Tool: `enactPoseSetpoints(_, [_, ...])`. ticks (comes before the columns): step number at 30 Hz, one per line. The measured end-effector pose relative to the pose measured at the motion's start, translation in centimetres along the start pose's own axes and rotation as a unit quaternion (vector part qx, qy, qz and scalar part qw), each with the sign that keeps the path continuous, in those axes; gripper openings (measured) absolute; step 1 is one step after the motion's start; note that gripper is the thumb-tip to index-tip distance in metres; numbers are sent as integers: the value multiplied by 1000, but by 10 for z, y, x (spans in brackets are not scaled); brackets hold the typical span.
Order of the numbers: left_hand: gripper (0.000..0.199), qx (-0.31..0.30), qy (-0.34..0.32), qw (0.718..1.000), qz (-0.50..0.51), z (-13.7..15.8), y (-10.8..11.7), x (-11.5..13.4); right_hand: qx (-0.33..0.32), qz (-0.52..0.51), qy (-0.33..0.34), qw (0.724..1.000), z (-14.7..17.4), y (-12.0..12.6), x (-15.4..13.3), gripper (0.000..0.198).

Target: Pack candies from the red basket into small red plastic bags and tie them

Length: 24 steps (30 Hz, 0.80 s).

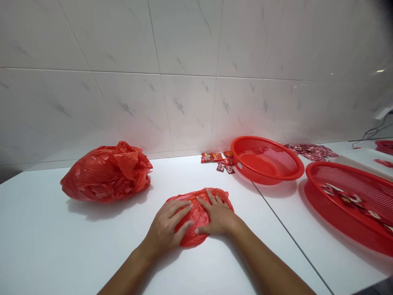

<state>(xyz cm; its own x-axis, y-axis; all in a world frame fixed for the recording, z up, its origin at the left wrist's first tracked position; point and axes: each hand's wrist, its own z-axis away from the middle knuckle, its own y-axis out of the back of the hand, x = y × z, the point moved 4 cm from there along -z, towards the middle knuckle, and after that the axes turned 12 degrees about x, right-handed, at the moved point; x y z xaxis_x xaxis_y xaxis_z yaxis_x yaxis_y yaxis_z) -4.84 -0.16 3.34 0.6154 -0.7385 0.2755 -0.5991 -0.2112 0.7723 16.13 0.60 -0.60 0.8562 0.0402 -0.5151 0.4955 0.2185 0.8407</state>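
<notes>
A crumpled red plastic bag (201, 215) lies flattened on the white table in front of me. Resting on its left side is my left hand (168, 223), fingers apart and slightly bent. My right hand (216, 215) presses on the right side of the same bag, its fingers spread. Parts of the bag are hidden under both hands, and whether anything is inside it I cannot tell. Further back on the left sits a fuller, bulging red plastic bag (106, 174), its gathered end toward the right.
A red plastic basket (267, 180) stands at the back right, beside small red packets (216, 157). Nearer on the right, a second red basket (346, 213) holds several packets. A pile of packets (315, 151) lies behind. A seam crosses the white table (39, 233); a tiled wall (184, 110) bounds it.
</notes>
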Motion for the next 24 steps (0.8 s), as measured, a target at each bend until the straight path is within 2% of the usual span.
enactPoseSetpoints(2, [49,-31,7,999,-14,1,-9,0,0,7,-12,1000,0,-2,0,132])
enactPoseSetpoints(6, [86,-166,113,979,-46,7,-30,-12,7,21,-20,1000,2,-6,-3,133])
enactPoseSetpoints(8, [93,-191,137,971,-46,9,-34,-17,11,21,-18,1000,5,-5,-5,131])
enactPoseSetpoints(12, [99,-194,139,970,-49,8,-29,-20,-5,7,1,1000,19,13,-9,126])
enactPoseSetpoints(14, [103,-201,140,968,-53,8,-27,-19,-13,-13,8,1000,31,30,-11,116])
enactPoseSetpoints(16, [106,-212,139,966,-57,9,-25,-18,8,-37,24,999,43,45,-14,97])
enactPoseSetpoints(19, [110,-223,139,963,-57,10,-25,-18,133,-40,55,989,52,56,-21,67])
enactPoseSetpoints(21, [111,-223,140,963,-55,10,-26,-19,201,-2,51,978,53,45,-20,64])
enactPoseSetpoints(22, [110,-221,139,964,-53,10,-26,-20,206,23,39,977,51,35,-17,67])
enactPoseSetpoints(24, [109,-215,137,966,-48,10,-27,-20,158,52,7,986,46,10,-7,74])
